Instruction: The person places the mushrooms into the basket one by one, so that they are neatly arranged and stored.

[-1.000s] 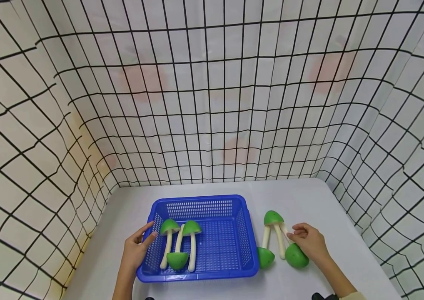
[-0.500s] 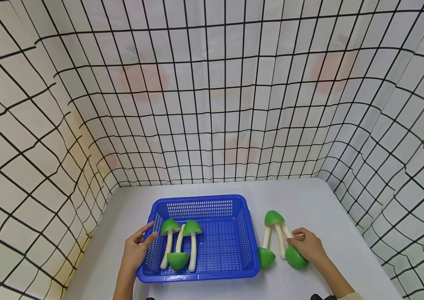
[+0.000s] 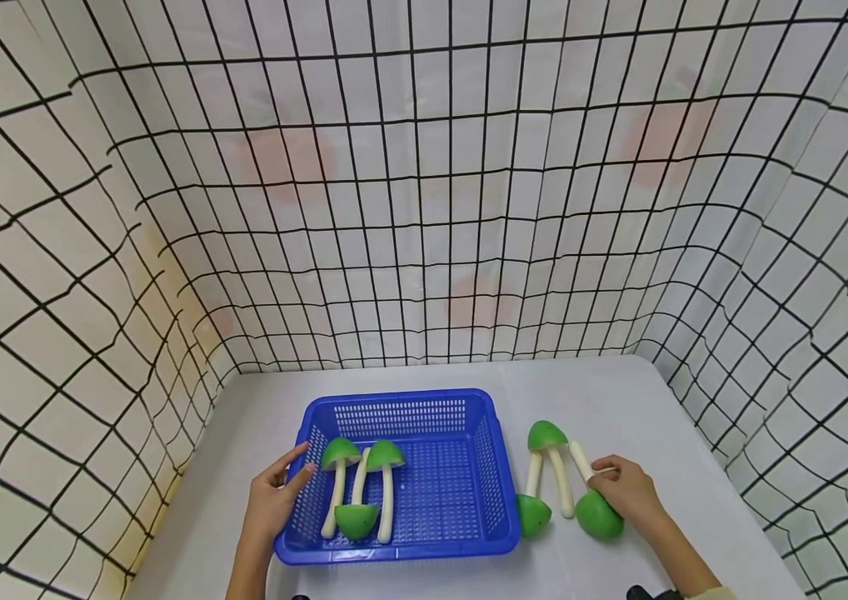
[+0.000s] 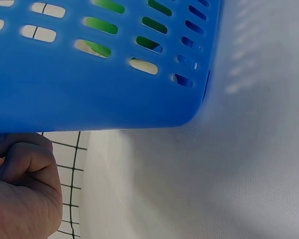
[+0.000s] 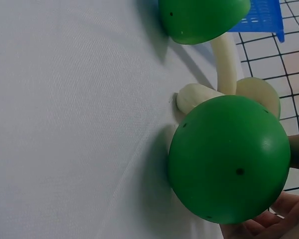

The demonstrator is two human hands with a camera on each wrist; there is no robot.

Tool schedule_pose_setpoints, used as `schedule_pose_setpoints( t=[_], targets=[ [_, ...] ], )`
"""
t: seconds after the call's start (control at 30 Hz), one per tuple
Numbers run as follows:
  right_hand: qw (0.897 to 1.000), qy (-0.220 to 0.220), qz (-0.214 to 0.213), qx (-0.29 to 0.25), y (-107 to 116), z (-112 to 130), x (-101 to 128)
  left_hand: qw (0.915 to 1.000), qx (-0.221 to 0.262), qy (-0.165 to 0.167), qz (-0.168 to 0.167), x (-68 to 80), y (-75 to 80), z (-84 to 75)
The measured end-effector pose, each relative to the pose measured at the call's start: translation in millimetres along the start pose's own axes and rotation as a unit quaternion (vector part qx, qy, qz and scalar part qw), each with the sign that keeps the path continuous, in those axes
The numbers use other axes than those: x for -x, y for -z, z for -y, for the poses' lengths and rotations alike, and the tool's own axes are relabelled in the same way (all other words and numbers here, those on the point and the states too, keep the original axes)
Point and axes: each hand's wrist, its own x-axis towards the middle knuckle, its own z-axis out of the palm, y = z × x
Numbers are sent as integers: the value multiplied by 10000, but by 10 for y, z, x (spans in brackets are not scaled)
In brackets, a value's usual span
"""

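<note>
A blue plastic basket [image 3: 461, 552] stands on the table, holding three toy mushrooms with green caps and cream stems, one [image 3: 355, 522] with its cap toward me. My left hand [image 3: 271, 500] grips the basket's left rim; curled fingers show by the rim in the left wrist view. Right of the basket, my right hand [image 3: 628, 492] pinches the stem of a green-capped mushroom [image 3: 599, 517], just above its cap. That cap [image 5: 229, 159] fills much of the right wrist view and partly hides the fingers. Two more mushrooms lie left of it: one [image 3: 547, 436] cap-away, one [image 3: 534, 517] cap toward me.
White cloth covers the table [image 3: 574, 383]. Black wire grid panels [image 3: 424, 208] with white sheeting behind enclose the back and both sides. The near-cap mushroom lies against the basket's right side.
My right hand has closed on the rightmost mushroom's stem and shifted it slightly right, away from the far-capped mushroom beside it. The left hand and basket have stayed put.
</note>
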Motion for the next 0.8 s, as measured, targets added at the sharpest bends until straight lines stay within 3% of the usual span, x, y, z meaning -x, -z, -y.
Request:
schedule_pose_setpoints(
  t=[0.8],
  targets=[
    [9982, -45, -574, -154, 167, 46, 51, 10000, -42, -20, 20, 7, 4, -1]
  ],
)
